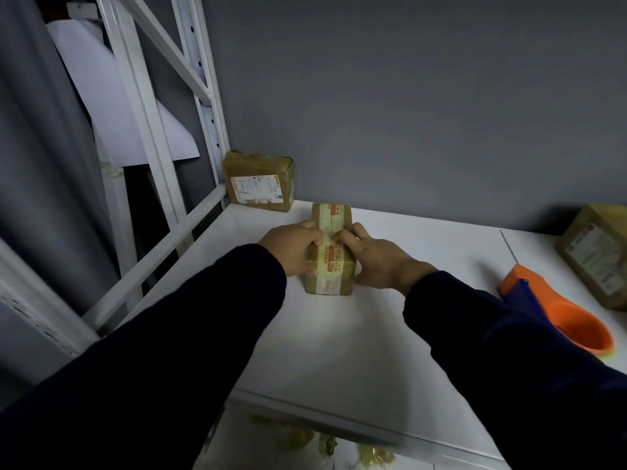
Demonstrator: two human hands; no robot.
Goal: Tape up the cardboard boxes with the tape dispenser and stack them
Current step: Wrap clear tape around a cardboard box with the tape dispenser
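Dark navy sleeves (plain, long) reach left hand and right hand.

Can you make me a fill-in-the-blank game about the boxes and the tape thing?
The tape dispenser is blue and ____.
It lies on the ____ side of the box that the left hand and right hand hold.
The table is ____.
Missing words: orange, right, white.

White tabletop, with one seam crossing its right part. Grey wall directly behind it. White metal rack at the left, with perforated uprights and diagonal bracing. A white sheet sits behind the rack frame. Crumpled yellowish scraps lie on the lower surface beneath the tabletop's near edge.
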